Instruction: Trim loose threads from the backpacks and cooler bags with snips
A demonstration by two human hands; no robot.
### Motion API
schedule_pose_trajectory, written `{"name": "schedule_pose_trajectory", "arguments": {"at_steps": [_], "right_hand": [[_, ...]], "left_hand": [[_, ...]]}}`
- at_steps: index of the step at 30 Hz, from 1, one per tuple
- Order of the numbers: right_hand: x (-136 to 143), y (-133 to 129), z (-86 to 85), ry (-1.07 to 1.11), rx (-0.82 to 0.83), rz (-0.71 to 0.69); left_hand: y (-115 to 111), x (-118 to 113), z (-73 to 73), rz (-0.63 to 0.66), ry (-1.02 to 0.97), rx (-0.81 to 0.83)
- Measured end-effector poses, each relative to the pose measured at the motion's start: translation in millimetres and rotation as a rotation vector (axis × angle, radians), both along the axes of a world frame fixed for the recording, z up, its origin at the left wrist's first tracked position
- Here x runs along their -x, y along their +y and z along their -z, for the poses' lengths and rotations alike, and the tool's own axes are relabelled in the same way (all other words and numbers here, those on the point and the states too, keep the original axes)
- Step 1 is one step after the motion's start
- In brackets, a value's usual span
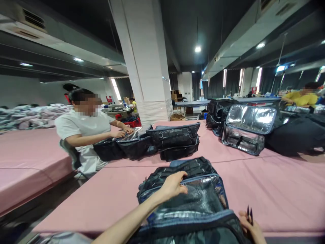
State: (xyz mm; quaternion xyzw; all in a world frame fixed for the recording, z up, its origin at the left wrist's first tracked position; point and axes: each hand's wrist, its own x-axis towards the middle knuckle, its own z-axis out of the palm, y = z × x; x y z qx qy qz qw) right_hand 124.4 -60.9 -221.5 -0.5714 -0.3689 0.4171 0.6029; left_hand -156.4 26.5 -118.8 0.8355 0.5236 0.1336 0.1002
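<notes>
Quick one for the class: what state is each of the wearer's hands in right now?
Left hand: open, at the insulated bag.
Right hand: holding dark two-pointed snips.

A black insulated backpack (189, 205) lies opened at the near edge of the pink surface (281, 206), its top leaning away. Silver foil lining (200, 196) shows inside, creased and shiny, with a darker sheen across its middle. Blue-grey piping (195, 220) edges both the far panel and the near one. Dark straps and webbing cross the outer fabric on the far side. Dark thread snips (248, 213) stand in the right hand (250, 226) just beside the backpack, 2 pointed blades upward, tips slightly apart.
</notes>
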Motion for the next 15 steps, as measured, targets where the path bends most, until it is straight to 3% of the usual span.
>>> {"name": "schedule_pose_trajectory", "arguments": {"at_steps": [4, 8, 11, 15], "right_hand": [[-21, -4, -26.2, 0.094, 0.028, -0.08], [-21, -1, -80.2, 0.098, -0.034, -0.194], [13, -7, -116.7, -0.161, -0.173, -0.454], [70, -16, -133.0, -0.573, -0.19, -0.736]], "left_hand": [[-37, 9, 1.0, 0.18, 0.019, 0.054], [-60, 3, 4.4, 0.215, 0.033, 0.075], [-68, -12, 10.6, 0.179, 0.008, 0.097], [-74, -33, 7.8, 0.132, -0.176, 0.215]]}}
